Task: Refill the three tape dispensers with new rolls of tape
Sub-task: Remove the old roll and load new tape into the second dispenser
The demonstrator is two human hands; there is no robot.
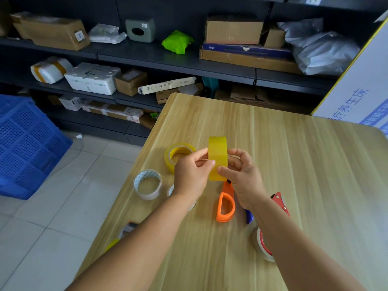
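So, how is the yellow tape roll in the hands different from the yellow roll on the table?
The held yellow roll is upright, above the table, pinched by the left hand and right hand; the yellow roll on the table lies flat and untouched. The held one shows its outer band, the lying one its open core. Both are yellow, translucent tape, apparently similar in size.

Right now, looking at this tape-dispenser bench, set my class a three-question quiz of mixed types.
1. True or false: both hands hold the upright yellow tape roll.
2. Which dispenser lies directly below that roll? A orange B green C black
3. Fill in: a second yellow roll lies flat on the ____ table.

Key: 1 true, with left hand and right hand gripping it. 2 A, the orange dispenser. 3 wooden.
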